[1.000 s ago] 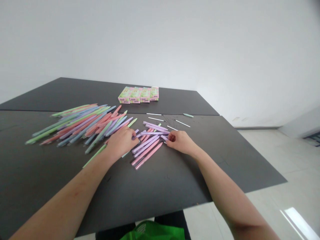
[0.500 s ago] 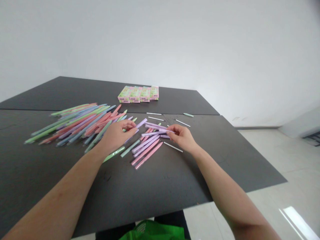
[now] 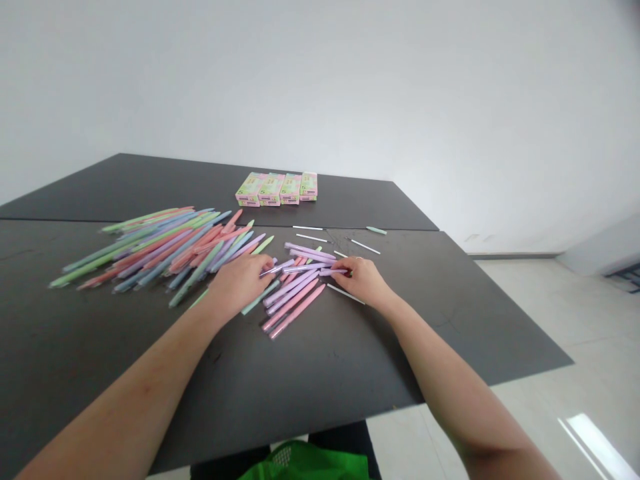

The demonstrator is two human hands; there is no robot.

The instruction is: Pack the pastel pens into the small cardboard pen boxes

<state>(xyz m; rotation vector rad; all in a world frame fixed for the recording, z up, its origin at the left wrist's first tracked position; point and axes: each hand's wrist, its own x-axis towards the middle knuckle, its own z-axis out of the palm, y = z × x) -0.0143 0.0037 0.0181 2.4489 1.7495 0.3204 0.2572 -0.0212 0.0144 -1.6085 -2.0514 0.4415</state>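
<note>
My left hand [image 3: 241, 281] is closed, its fingertips pinching a slim purple pen [image 3: 281, 266] low over a small pile. My right hand [image 3: 361, 279] pinches the right end of another short purple pen piece [image 3: 327, 272] at the pile's right side. Between the hands lie several purple pens [image 3: 300, 287], crossing one another, with pink pens [image 3: 299, 311] in front and a grey-green pen [image 3: 260, 298] at their left. Both sets of fingertips are partly hidden. A thin white stick [image 3: 346, 294], like a pen refill, lies just under my right hand.
Left of my hands spreads a large heap of pastel pens [image 3: 150, 250]. Small pink-and-green boxes [image 3: 270, 189] stand in a row at the back. More white sticks [image 3: 365, 247] and a short green piece [image 3: 376, 231] lie on the dark table [image 3: 310, 380].
Both hands have come down closer to the table. My right hand has let go of one purple pen, which now rests on the pile, and pinches a lower one. The left hand's purple pen is lower.
</note>
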